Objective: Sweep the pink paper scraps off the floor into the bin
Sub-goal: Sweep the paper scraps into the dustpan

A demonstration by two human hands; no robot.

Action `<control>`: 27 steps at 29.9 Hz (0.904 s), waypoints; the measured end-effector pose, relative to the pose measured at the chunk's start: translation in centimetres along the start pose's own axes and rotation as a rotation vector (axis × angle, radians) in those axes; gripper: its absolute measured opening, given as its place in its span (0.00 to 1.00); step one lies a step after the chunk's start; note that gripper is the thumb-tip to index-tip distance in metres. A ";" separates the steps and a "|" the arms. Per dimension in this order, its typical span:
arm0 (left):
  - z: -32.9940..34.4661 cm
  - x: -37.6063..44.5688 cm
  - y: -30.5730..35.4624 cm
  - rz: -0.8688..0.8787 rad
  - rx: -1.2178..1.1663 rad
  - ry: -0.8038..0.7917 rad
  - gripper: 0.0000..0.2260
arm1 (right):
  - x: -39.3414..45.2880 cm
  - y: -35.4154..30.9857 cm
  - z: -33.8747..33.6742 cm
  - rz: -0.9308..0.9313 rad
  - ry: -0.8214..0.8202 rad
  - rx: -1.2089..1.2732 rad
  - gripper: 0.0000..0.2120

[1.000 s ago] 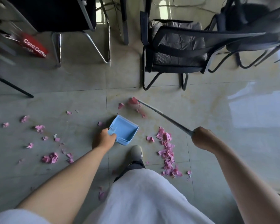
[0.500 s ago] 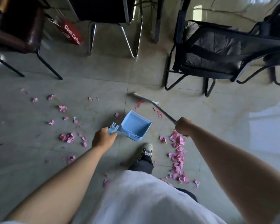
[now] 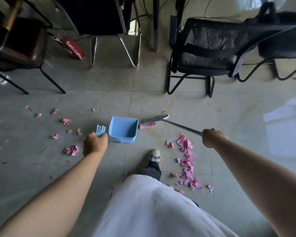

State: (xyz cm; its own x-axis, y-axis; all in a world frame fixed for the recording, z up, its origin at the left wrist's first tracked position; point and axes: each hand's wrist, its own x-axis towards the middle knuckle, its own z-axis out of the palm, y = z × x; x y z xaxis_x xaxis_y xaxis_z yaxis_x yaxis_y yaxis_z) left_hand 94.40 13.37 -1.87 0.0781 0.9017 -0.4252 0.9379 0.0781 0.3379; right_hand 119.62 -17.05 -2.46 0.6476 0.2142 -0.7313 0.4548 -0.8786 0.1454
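Pink paper scraps [image 3: 186, 159] strewn across grey floor tiles [image 3: 229, 117], thickest just below right hand [image 3: 212, 138] gripping metal-handled broom [image 3: 154, 119]; left hand [image 3: 94, 144] gripping light-blue plastic dustpan [image 3: 123, 130]. Best kept flush for short strokes.

This looks like an office or meeting room: black mesh chairs [image 3: 210, 48] on sled bases and a chrome-legged chair [image 3: 99, 16] stand on a glossy tiled floor [image 3: 229, 117], cables [image 3: 143, 16] trail beneath, and a red coffee-shop bag [image 3: 72, 48] lies nearby.
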 end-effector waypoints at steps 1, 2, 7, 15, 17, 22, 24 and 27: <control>0.1 -1.0 -0.3 0.016 -0.011 0.005 0.15 | -1.0 1.1 1.0 0.007 -0.001 -0.003 0.21; 0.4 -2.4 -0.8 0.038 -0.001 0.007 0.15 | -2.5 2.6 2.5 0.020 -0.011 0.013 0.21; 1.9 -6.5 -2.3 0.094 -0.014 0.000 0.13 | -7.5 7.5 7.8 0.096 -0.038 0.102 0.19; 4.8 -10.9 -2.9 0.079 -0.095 0.042 0.16 | -12.2 12.2 9.5 0.107 -0.006 0.175 0.15; 4.9 -11.4 -2.8 0.067 -0.138 0.046 0.15 | -12.5 12.5 8.9 0.098 0.036 0.174 0.15; 4.5 -11.2 -4.0 0.047 -0.152 0.042 0.16 | -11.4 10.8 7.8 0.066 0.081 0.244 0.15; 4.0 -10.5 -5.5 0.019 -0.180 0.038 0.16 | -9.8 8.8 7.3 0.033 0.084 0.267 0.16; 3.9 -7.7 -9.0 -0.001 -0.213 0.040 0.20 | -7.5 5.1 6.5 0.003 0.071 0.304 0.18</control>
State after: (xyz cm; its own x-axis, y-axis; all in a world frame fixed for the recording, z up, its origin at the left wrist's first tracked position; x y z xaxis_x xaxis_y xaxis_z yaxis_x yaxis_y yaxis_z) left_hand 86.66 4.11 -4.91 0.0599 0.9174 -0.3934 0.8448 0.1633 0.5095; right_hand 113.11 -25.91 -0.52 0.6944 0.2309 -0.6815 0.2557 -0.9645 -0.0662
